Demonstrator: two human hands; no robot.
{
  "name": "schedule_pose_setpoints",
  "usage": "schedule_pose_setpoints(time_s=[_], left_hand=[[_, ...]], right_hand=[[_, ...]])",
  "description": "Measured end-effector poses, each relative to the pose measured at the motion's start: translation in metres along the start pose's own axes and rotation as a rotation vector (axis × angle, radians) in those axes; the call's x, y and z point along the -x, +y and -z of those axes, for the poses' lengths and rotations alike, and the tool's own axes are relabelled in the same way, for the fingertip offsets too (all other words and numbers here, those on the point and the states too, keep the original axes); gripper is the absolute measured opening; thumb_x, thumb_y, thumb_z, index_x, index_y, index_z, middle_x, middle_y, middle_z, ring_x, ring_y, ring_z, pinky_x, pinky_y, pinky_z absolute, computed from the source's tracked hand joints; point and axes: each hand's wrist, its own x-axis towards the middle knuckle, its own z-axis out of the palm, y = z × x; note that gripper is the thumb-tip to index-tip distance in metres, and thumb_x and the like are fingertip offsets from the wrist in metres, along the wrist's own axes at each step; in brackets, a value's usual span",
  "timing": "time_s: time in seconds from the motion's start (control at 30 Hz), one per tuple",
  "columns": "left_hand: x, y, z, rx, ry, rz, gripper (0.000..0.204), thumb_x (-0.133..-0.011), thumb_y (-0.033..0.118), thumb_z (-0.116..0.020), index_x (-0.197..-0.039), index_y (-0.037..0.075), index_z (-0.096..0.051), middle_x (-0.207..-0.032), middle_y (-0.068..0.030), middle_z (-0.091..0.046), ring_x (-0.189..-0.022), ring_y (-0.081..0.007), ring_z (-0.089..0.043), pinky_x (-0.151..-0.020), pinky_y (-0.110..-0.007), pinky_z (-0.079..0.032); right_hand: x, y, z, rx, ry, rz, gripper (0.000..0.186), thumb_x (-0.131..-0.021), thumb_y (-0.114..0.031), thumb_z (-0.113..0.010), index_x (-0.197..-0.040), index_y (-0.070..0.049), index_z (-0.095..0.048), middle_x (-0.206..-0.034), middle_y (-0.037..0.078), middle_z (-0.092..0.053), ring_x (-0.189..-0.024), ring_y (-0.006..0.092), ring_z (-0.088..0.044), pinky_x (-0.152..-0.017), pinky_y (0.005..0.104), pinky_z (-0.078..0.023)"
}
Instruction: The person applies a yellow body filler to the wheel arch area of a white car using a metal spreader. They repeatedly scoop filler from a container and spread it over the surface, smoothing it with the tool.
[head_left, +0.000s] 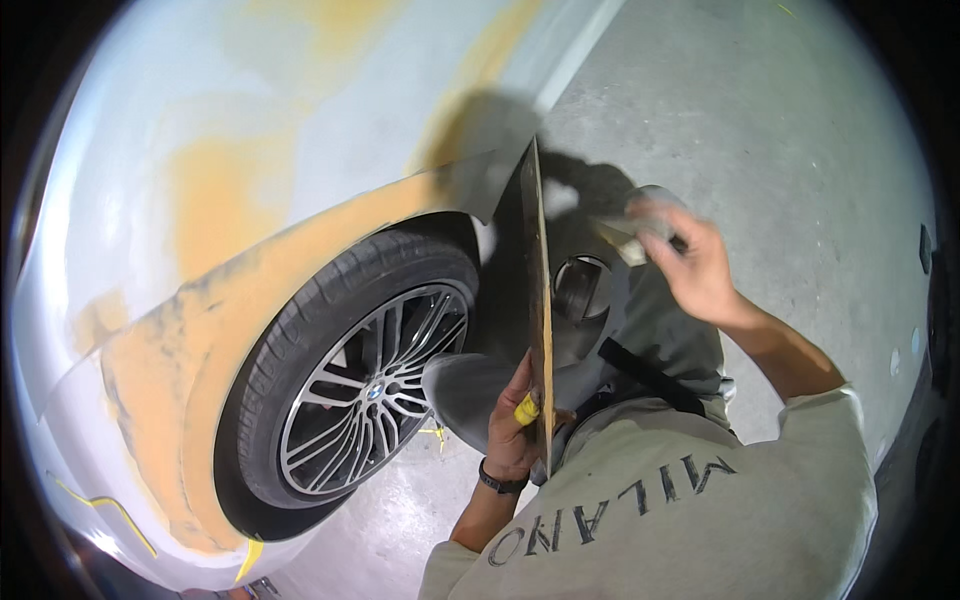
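Note:
My left hand is closed around the lower part of a thin flat board, held upright and seen almost edge-on. A yellow wrap sits on one of its fingers, and a dark watch is on the wrist. To the right of the board, my right hand is raised, smeared by motion. Its fingers pinch a pale flat spreader, which is blurred. The board's broad face is mostly hidden. A round dark-centred thing lies between board and right leg; I cannot make out what it is.
At the left stands a car's grey body panel with orange filler patches around the wheel arch. Inside the arch is a tyre with a spoked rim. Grey concrete floor stretches to the right. Yellow tape marks the lower bodywork.

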Motion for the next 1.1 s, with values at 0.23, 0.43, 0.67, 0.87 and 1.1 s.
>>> schedule_pose_setpoints(time_s=[0.23, 0.43, 0.67, 0.87, 1.1], left_hand=[[-0.038, 0.005, -0.021, -0.159, 0.009, 0.103, 0.072, -0.102, 0.011, -0.067, -0.165, 0.005, -0.033, -0.154, -0.0102, -0.057, -0.108, -0.0198, -0.073, -0.089, -0.036, -0.065], [-0.053, 0.012, -0.037, -0.311, -0.013, 0.188, 0.074, -0.101, 0.010, -0.067, -0.165, 0.003, -0.031, -0.158, -0.0127, -0.052, -0.116, -0.0204, -0.071, -0.089, -0.033, -0.064], [-0.084, 0.053, -0.066, -0.909, 0.151, -0.144, 0.062, -0.103, 0.001, -0.059, -0.161, -0.005, -0.036, -0.153, -0.0143, -0.056, -0.131, -0.0207, -0.060, -0.109, -0.034, -0.048], [-0.118, 0.072, -0.121, -1.461, -0.071, -0.290, 0.057, -0.099, -0.012, -0.051, -0.155, -0.012, -0.041, -0.147, -0.0235, -0.060, -0.134, -0.0231, -0.058, -0.114, -0.032, -0.042], [-0.194, 0.076, -0.158, -1.787, -0.244, -0.603, 0.062, -0.086, -0.013, -0.049, -0.148, -0.013, -0.049, -0.132, -0.0307, -0.068, -0.123, -0.0328, -0.068, -0.106, -0.034, -0.048]], right_hand=[[0.021, -0.045, -0.035, -0.439, -0.038, -0.569, 0.051, -0.104, -0.010, -0.066, -0.152, 0.001, -0.053, -0.116, 0.003, -0.071, -0.101, 0.0065, -0.061, -0.089, 0.0257, -0.051], [0.029, -0.029, -0.014, -0.748, 0.242, -0.313, 0.051, -0.106, -0.012, -0.063, -0.153, 0.002, -0.051, -0.115, 0.005, -0.072, -0.098, 0.0094, -0.065, -0.087, 0.0269, -0.055], [0.049, -0.019, 0.009, -0.370, 0.212, -0.558, 0.057, -0.102, -0.010, -0.072, -0.154, 0.002, -0.052, -0.120, 0.007, -0.073, -0.103, 0.0090, -0.065, -0.092, 0.0277, -0.055], [-0.040, 0.010, 0.105, 0.305, 0.306, -0.125, 0.046, -0.102, -0.018, -0.071, -0.145, -0.004, -0.064, -0.111, 0.009, -0.078, -0.096, 0.0089, -0.066, -0.086, 0.0277, -0.054], [-0.055, 0.006, 0.078, 0.326, 0.272, 0.070, 0.044, -0.100, -0.015, -0.072, -0.141, -0.003, -0.066, -0.095, 0.006, -0.071, -0.082, 0.0115, -0.060, -0.079, 0.0285, -0.051]])
